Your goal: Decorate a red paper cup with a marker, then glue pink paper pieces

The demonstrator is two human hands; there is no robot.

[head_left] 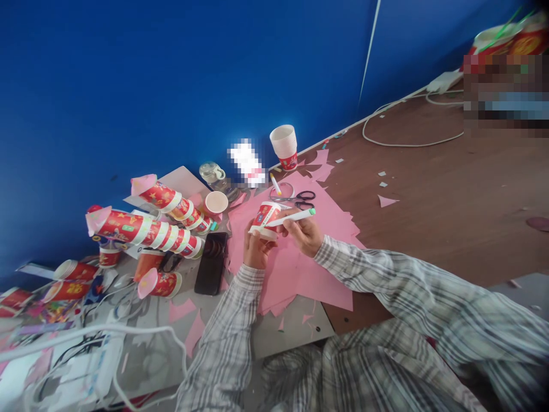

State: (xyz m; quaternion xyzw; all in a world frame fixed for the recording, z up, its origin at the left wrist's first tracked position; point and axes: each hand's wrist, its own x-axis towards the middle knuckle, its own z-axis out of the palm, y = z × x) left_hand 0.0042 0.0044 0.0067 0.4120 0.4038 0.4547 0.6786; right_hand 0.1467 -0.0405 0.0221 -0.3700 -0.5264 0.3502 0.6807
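**Plaid sleeves framed an upside-down red-and-white paper cup and a white marker**

Nearest the camera, two grey-and-white plaid sleeves (231,320) reached in over a grey surface (295,337). At far left, looped white cables (150,329) ran past a jumble of red paper cups (71,290). Next came two long columns of red-printed, white-rimmed paper cups (148,232) topped with pale pink paper cones (99,220), and below them a single coned red cup (167,284). A black rectangular phone (210,266) lay just to their right, near an open white paper cup (217,202) and a clear bottle (212,171).

In the middle, the left hand (256,249) had its fingers closed around the rim of the upside-down red-and-white paper cup (269,214), above layered pink paper sheets (317,280). The right hand's (305,232) fingers pinched a white marker with a green end (295,217), its other end at the cup's side; contact could not be told. Beyond the hands lay black-handled scissors (305,195), and farther back stood a nested stack of white-and-red paper cups (284,146). To the right, small paper scraps (387,201) dotted a brown surface (437,189), with a thin white cable (407,143) near the blue wall (171,80).
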